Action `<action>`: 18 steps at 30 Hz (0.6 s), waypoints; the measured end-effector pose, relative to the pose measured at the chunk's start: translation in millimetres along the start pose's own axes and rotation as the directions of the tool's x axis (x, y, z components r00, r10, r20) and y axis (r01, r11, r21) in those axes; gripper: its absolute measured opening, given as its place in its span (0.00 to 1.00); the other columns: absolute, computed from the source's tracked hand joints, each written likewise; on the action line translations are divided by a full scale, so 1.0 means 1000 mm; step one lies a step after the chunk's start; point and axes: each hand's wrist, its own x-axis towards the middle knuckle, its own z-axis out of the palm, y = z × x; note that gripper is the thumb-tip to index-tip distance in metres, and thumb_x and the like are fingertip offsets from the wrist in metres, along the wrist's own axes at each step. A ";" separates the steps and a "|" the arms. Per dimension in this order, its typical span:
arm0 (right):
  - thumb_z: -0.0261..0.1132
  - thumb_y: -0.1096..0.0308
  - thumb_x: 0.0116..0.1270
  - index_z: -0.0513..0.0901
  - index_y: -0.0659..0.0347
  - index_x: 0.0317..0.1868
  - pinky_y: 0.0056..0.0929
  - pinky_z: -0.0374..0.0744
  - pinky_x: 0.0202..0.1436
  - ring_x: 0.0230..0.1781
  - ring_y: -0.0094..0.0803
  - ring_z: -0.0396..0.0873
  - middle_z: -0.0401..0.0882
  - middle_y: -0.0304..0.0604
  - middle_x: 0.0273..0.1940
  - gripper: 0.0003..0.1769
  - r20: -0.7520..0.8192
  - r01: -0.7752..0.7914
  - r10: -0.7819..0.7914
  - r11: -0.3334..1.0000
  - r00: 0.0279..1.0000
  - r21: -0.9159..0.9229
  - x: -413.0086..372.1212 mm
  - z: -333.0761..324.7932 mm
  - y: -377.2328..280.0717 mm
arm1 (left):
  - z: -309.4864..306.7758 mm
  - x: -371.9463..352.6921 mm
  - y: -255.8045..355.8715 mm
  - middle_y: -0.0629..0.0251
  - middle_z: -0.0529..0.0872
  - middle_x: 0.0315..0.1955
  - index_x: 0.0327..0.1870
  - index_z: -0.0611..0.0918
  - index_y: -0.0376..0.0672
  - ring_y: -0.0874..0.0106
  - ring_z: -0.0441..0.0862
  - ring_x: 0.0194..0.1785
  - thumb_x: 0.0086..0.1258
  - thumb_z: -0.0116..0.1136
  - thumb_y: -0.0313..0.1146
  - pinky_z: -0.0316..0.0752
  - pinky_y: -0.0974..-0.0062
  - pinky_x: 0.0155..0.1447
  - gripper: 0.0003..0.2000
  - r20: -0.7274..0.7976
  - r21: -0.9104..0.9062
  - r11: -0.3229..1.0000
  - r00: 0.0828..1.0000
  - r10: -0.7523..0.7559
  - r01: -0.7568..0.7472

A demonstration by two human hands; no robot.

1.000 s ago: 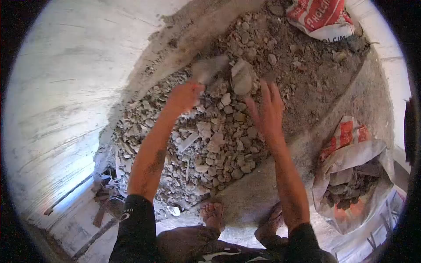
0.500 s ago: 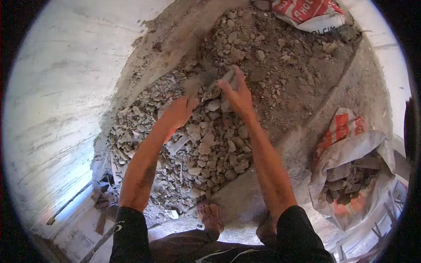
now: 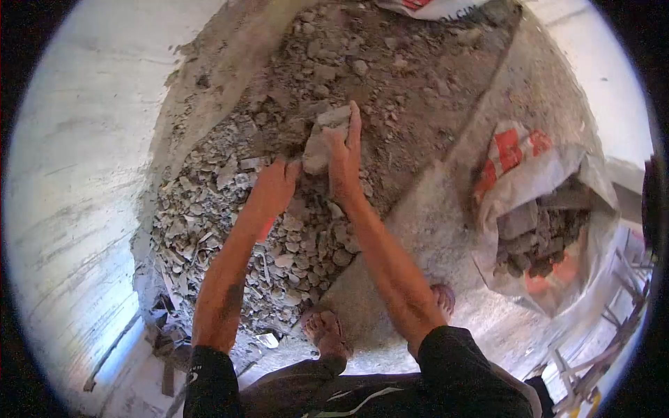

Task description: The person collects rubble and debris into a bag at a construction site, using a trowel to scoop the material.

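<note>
Slab point(image 3: 316, 152) in part-closed right hand point(image 3: 343, 161), left hand point(image 3: 273, 187) curled, hold unclear, rubble point(image 3: 303, 256) underneath, filled sack point(image 3: 519, 182) to their right

Rubble point(image 3: 198, 216) left; sack point(image 3: 514, 182) right; open floor point(image 3: 440, 217) between

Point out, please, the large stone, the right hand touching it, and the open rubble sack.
Large stone point(image 3: 317, 148): head view, on its broad face.
Right hand point(image 3: 343, 164): head view, on its back.
Open rubble sack point(image 3: 519, 184): head view, on its pale rim.
</note>
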 end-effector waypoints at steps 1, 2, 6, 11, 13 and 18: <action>0.61 0.60 0.65 0.53 0.53 0.76 0.38 0.61 0.70 0.69 0.44 0.62 0.57 0.53 0.72 0.41 -0.037 0.041 -0.038 0.996 0.999 0.083 -0.007 -0.002 -0.003 | 0.001 -0.007 0.009 0.39 0.79 0.41 0.48 0.75 0.32 0.40 0.77 0.46 0.77 0.41 0.40 0.73 0.50 0.49 0.17 -0.009 0.010 0.997 0.997 -0.072 0.072; 0.61 0.60 0.65 0.53 0.53 0.76 0.38 0.61 0.70 0.69 0.44 0.62 0.57 0.53 0.72 0.41 -0.058 0.048 -0.043 0.996 0.997 0.080 -0.011 -0.004 -0.007 | 0.002 -0.013 0.016 0.40 0.78 0.40 0.47 0.75 0.34 0.40 0.77 0.45 0.77 0.39 0.37 0.73 0.50 0.48 0.15 -0.022 0.020 0.990 0.990 -0.141 0.141; 0.60 0.61 0.63 0.56 0.58 0.75 0.35 0.58 0.72 0.70 0.40 0.60 0.59 0.51 0.71 0.41 -0.070 0.165 -0.152 0.947 0.986 0.277 -0.040 -0.019 -0.029 | -0.011 -0.045 0.045 0.41 0.77 0.39 0.46 0.75 0.33 0.41 0.76 0.43 0.76 0.41 0.35 0.73 0.51 0.45 0.14 -0.086 0.112 0.992 0.994 0.063 -0.053; 0.59 0.62 0.61 0.51 0.60 0.76 0.34 0.51 0.76 0.76 0.39 0.48 0.48 0.51 0.76 0.44 -0.169 0.379 -0.352 0.910 0.921 0.170 -0.072 -0.061 -0.050 | -0.011 -0.070 0.068 0.40 0.77 0.38 0.48 0.75 0.31 0.44 0.77 0.40 0.75 0.43 0.37 0.71 0.52 0.44 0.16 -0.145 0.507 0.746 0.811 0.567 -0.431; 0.60 0.61 0.61 0.51 0.60 0.76 0.34 0.59 0.72 0.71 0.38 0.58 0.55 0.51 0.73 0.45 -0.257 0.378 -0.284 0.788 0.924 0.486 -0.092 -0.070 -0.088 | -0.036 -0.095 0.127 0.39 0.78 0.35 0.48 0.76 0.31 0.44 0.77 0.41 0.74 0.44 0.39 0.70 0.52 0.44 0.17 -0.070 0.228 0.965 0.986 0.150 -0.131; 0.60 0.68 0.63 0.53 0.63 0.75 0.30 0.54 0.74 0.74 0.37 0.52 0.52 0.49 0.75 0.41 -0.450 0.557 -0.390 0.760 0.803 0.335 -0.132 -0.164 -0.184 | -0.047 -0.114 0.256 0.38 0.79 0.32 0.41 0.76 0.31 0.43 0.79 0.39 0.75 0.44 0.42 0.70 0.52 0.42 0.18 -0.167 0.128 0.894 0.879 0.447 -0.430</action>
